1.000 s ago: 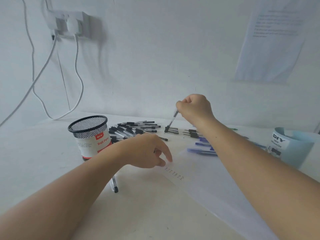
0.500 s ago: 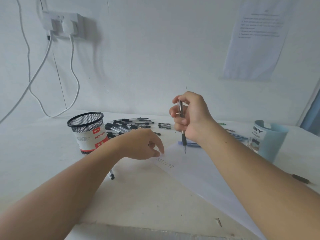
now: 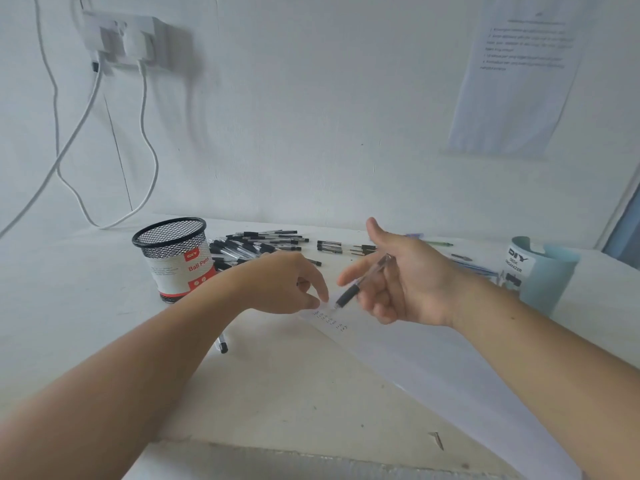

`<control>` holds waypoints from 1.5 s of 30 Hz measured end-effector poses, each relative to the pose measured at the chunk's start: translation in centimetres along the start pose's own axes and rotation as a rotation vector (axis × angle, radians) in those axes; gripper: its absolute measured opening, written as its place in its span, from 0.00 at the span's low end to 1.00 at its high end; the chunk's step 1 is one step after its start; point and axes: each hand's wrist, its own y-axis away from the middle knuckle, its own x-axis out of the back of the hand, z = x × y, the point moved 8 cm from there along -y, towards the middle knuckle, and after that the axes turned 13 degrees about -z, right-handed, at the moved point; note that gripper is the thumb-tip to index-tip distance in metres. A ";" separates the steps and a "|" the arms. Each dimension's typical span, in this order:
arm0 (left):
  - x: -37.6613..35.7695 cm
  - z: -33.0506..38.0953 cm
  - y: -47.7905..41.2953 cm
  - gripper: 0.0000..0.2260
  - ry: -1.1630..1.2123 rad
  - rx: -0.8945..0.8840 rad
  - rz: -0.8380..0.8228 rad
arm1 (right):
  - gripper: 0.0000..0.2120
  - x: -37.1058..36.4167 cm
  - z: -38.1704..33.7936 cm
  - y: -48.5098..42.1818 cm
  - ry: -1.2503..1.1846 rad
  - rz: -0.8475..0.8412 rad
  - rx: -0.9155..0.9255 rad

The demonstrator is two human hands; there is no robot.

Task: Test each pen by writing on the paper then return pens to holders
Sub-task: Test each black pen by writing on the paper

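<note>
My right hand (image 3: 407, 285) holds a clear pen with a black grip (image 3: 360, 285), loosely between the fingers, palm turned up, tip pointing down-left just above the white paper (image 3: 433, 362). My left hand (image 3: 287, 285) presses its fingertips on the paper's top left corner, beside several small written marks (image 3: 330, 318). A black mesh holder labelled Ball Pens (image 3: 175, 258) stands left of my left hand. A pale blue desk organizer (image 3: 543, 271) stands at the right. A pile of black pens (image 3: 258, 245) lies behind my left hand.
Blue pens (image 3: 474, 266) lie near the organizer, and one black pen (image 3: 221, 342) shows under my left forearm. White cables (image 3: 145, 133) hang from a wall socket at the left. A printed sheet (image 3: 516, 74) hangs on the wall. The table's front edge runs along the bottom.
My right hand turned palm-up and loosened, and the pen swung from upright to slanted, tip now by the written marks. My left hand stayed on the paper corner.
</note>
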 end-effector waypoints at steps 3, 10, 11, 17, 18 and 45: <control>0.0 -0.1 -0.2 0.09 0.006 -0.009 0.006 | 0.11 0.0 0.5 0.0 0.092 -0.042 0.068; -0.1 -0.3 -0.3 0.08 0.011 -0.007 0.016 | 0.07 0.6 1.3 -0.8 0.426 0.174 0.205; -0.1 -0.3 -0.3 0.08 0.014 -0.008 0.016 | 0.08 0.6 1.2 -0.8 0.508 0.208 0.215; -0.2 -0.4 -0.4 0.08 0.022 0.000 0.004 | 0.18 0.9 1.3 -1.1 0.638 0.316 0.271; -0.2 -0.4 -0.4 0.08 0.024 -0.002 0.002 | 0.17 0.9 1.4 -1.1 0.632 0.307 0.259; -0.2 -0.5 -0.4 0.08 0.056 -0.019 0.004 | 0.18 1.2 1.7 -1.1 0.637 0.291 0.246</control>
